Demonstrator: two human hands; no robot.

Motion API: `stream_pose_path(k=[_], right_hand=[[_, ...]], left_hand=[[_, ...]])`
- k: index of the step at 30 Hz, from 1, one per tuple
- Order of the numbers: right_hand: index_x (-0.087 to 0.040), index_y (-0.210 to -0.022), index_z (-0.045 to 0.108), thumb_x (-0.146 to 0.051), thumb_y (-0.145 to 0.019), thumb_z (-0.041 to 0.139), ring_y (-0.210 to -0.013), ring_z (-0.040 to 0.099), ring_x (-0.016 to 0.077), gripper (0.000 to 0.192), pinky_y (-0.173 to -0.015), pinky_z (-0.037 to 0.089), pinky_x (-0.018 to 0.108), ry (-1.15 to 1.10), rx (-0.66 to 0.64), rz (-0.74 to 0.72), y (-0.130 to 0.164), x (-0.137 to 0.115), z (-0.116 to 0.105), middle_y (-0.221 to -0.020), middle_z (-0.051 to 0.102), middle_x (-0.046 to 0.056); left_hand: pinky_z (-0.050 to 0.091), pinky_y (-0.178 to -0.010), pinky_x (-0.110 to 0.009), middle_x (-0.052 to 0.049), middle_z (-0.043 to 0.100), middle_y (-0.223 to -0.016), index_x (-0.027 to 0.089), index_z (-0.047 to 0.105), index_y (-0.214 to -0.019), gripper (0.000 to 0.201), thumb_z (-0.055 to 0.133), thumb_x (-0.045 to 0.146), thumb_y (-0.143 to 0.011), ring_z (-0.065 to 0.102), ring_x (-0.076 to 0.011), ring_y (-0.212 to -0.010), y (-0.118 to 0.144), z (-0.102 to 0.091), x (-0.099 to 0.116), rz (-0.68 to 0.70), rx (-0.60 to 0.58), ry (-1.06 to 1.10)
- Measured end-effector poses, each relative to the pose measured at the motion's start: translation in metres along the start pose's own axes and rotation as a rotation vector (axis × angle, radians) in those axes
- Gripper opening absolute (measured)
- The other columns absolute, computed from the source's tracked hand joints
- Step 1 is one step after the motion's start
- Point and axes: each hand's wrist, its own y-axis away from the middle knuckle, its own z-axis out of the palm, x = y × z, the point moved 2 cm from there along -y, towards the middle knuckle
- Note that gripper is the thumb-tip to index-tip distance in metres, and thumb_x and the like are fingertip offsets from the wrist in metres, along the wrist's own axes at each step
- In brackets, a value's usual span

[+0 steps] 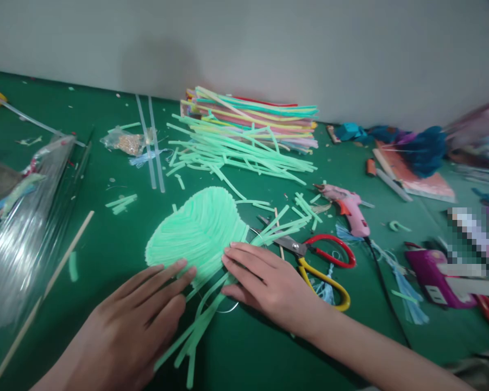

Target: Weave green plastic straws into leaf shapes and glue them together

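Observation:
A mint-green fan-shaped piece made of pipe cleaners [199,222] lies on the green table, its rows fanning from a middle line. Loose pipe-cleaner ends [198,331] trail from its lower edge, and others stick out to the right. A thin wire ring [230,309] shows partly beneath. My left hand [134,315] rests with fingers stretched over the lower left edge. At the lower right edge, the fingers and thumb of my right hand [264,282] close on the piece near the strand ends. Scissors [297,247] with red and yellow handles lie spread beside my right hand.
Behind lie green pipe cleaners [244,149] and a multicoloured bundle [252,111]. A pink glue gun [346,203] with a black cord is at right, a purple tool [432,277] farther right. Left are a wooden stick [67,255], plastic wrap [28,233] and a bead bag [126,142].

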Motion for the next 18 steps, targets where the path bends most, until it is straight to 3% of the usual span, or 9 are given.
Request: stream_pose_path(k=[4, 11, 18], right_hand=[[-0.004, -0.118, 0.064, -0.038, -0.091, 0.061, -0.12, 0.058, 0.0298, 0.044, -0.103, 0.051, 0.043, 0.019, -0.071, -0.028, 0.0, 0.0, -0.001, -0.122, 0.066, 0.017], [-0.008, -0.118, 0.064, -0.038, -0.094, 0.056, -0.115, 0.062, 0.0241, 0.04, -0.101, 0.052, 0.04, -0.066, -0.064, 0.023, -0.001, 0.01, -0.005, -0.119, 0.068, 0.016], [-0.005, -0.112, 0.067, -0.036, -0.094, 0.057, -0.111, 0.064, 0.0247, 0.037, -0.1, 0.054, 0.039, -0.073, -0.05, 0.016, -0.007, 0.012, -0.006, -0.115, 0.07, 0.015]], left_hand=[[0.044, -0.106, -0.046, -0.007, 0.06, -0.137, 0.02, 0.063, -0.112, 0.047, 0.047, 0.005, -0.07, 0.045, -0.0261, -0.135, 0.004, 0.001, -0.003, 0.012, -0.047, -0.006], [0.032, -0.114, -0.031, 0.001, 0.065, -0.131, 0.024, 0.066, -0.104, 0.031, 0.05, 0.011, -0.082, 0.051, -0.016, -0.13, -0.002, -0.005, -0.008, -0.013, 0.042, 0.058], [0.037, -0.11, -0.047, -0.004, 0.053, -0.145, 0.026, 0.066, -0.109, 0.055, 0.043, 0.001, -0.066, 0.041, -0.0241, -0.138, 0.002, -0.006, 0.0, -0.08, 0.03, 0.177]])
